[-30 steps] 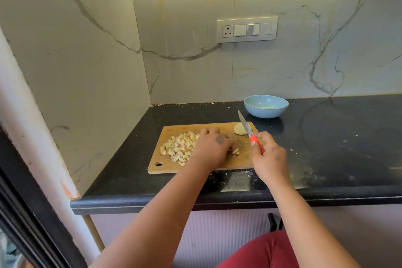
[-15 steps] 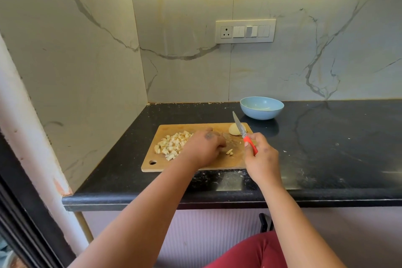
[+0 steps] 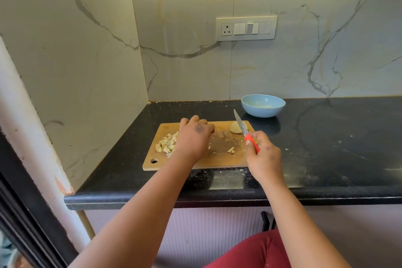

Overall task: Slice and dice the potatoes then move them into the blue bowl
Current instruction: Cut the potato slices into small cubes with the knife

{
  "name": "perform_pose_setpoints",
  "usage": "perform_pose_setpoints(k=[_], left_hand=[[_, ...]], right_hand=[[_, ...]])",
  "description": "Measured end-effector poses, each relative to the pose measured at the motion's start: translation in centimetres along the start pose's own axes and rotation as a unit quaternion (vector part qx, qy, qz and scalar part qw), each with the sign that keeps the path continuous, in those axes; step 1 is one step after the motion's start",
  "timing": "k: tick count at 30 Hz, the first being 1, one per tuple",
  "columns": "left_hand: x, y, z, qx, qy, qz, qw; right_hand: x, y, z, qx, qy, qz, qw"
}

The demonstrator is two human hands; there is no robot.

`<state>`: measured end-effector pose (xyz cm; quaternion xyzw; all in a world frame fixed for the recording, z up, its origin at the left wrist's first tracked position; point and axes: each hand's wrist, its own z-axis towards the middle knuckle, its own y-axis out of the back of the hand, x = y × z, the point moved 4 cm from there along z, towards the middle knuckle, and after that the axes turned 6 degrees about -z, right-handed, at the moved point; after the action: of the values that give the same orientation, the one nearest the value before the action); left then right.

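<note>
Pale diced potato (image 3: 166,144) heaps on the board's (image 3: 217,160) left; my left hand (image 3: 194,135) cups over it, fingers bent, sweeping strays in. Right hand (image 3: 262,156) grips the knife (image 3: 245,130), tip raised beside the uncut half (image 3: 236,130), blue bowl (image 3: 262,105) just beyond

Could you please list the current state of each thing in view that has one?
Bowl: upright, no potato visible inside.
Dice: piled on board.
Potato piece: uncut, on board.
Knife: held, blade raised.
Left hand: over the dice.
Right hand: grips knife.
</note>
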<state>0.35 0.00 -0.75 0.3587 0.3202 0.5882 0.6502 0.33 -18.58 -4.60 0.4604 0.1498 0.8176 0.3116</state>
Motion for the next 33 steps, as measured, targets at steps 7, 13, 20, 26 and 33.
perform_pose_setpoints(k=[7, 13, 20, 26, 33], left_hand=[[-2.4, -1.1, -0.6, 0.064, 0.020, -0.076, 0.995], [-4.2, -2.6, -1.4, 0.061, 0.011, -0.118, 0.991], [-2.9, -2.5, -2.6, -0.016, 0.061, -0.175, 0.983], [-1.4, -2.7, -3.5, -0.012, 0.121, -0.215, 0.969], [-1.1, -2.7, -3.9, -0.047, 0.143, -0.242, 0.959]], right_hand=[[0.1, 0.0, 0.0, -0.004, -0.008, 0.009, 1.000], [0.1, 0.0, 0.0, -0.008, -0.003, 0.004, 1.000], [0.7, 0.5, -0.7, -0.007, -0.001, -0.004, 1.000], [2.3, 1.6, -4.5, 0.011, 0.011, -0.110, 0.994], [4.7, 0.4, -6.5, 0.089, 0.041, -0.119, 0.988]])
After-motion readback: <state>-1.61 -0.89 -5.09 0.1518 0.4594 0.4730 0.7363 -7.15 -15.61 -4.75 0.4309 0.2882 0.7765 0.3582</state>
